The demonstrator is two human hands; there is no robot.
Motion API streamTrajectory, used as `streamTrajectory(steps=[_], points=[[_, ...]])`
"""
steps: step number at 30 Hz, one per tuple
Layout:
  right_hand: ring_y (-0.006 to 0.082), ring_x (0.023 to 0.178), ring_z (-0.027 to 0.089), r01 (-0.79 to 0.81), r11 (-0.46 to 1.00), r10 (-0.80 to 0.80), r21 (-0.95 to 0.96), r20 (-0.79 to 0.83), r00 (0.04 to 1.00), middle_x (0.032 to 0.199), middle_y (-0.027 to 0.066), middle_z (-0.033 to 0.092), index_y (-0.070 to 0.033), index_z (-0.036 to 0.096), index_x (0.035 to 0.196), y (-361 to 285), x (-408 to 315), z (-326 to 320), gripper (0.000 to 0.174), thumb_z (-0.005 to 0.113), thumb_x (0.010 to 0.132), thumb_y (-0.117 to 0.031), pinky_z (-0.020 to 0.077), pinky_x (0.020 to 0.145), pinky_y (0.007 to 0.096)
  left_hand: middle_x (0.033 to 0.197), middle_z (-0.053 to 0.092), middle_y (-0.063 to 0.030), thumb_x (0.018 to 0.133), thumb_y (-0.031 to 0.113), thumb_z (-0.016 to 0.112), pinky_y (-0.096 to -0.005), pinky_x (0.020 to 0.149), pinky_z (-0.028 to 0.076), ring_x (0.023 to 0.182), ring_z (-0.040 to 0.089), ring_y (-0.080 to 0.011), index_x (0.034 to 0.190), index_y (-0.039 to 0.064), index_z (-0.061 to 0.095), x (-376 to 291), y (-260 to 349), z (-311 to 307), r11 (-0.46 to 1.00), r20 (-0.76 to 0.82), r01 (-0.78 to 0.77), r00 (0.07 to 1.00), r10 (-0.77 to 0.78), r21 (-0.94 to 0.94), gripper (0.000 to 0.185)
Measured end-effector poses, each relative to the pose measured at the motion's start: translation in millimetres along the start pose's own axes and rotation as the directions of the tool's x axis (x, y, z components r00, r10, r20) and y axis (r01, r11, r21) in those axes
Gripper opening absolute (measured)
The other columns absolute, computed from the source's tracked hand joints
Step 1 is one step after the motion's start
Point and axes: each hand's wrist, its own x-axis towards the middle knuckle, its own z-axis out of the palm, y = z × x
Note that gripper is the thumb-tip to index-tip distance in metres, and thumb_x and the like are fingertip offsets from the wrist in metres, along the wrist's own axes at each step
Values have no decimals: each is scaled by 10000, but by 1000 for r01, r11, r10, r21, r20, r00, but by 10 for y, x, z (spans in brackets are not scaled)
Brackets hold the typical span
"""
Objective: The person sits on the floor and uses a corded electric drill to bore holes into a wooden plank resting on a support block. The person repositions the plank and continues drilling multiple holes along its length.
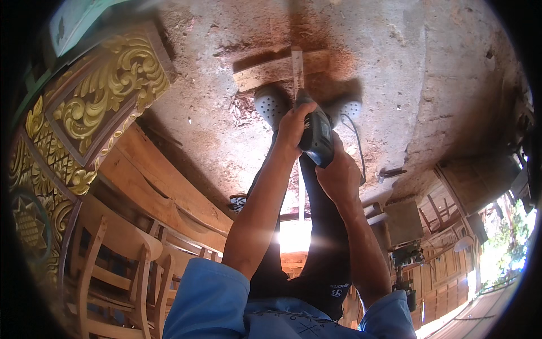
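Note:
Both hands are on a dark corded power drill (316, 131) held between the legs, pointing down and away from me. My left hand (295, 127) wraps the front part of its body. Around its rear end grips my right hand (338, 169). A narrow wooden strip (297, 63) runs lengthwise beneath the drill and crosses over a flat wooden board (264, 75) on the floor. The drill's tip is at the strip, but the hands and body hide the bit, so I cannot tell whether it touches.
Perforated grey clogs (271, 106) stand by the board. A black cord (360, 148) loops right of the drill. Carved gold-painted panels (110, 84), a long wooden plank (165, 182) and wooden chairs (114, 262) line the left. Wooden furniture (404, 222) stands at right on the rough concrete floor (381, 55).

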Motion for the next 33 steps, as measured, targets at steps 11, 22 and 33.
streamTrajectory(steps=[11,22,33], points=[[462,953,716,-118,992,115,44,64,991,991,263,742,-116,477,1488,-43,48,-55,747,759,797,-145,571,844,534,915,701,-106,931,281,715,-350,671,615,733,715,-199,1131,13,641,114,-13,19,999,-18,20,1000,-20,50,343],[470,960,708,-164,985,159,61,80,984,994,259,740,-158,500,1471,-78,106,-44,715,744,799,-133,566,843,542,895,694,-96,959,280,668,-328,640,602,703,701,-182,1083,14,646,131,43,52,996,-7,-15,1000,16,88,295],[495,916,700,-152,988,150,35,65,987,957,265,736,-157,474,1479,-189,206,-47,689,729,839,-175,554,815,561,850,702,-84,972,274,671,-326,623,598,685,704,-186,1059,32,669,267,134,-37,999,-18,23,1000,-23,28,258]])
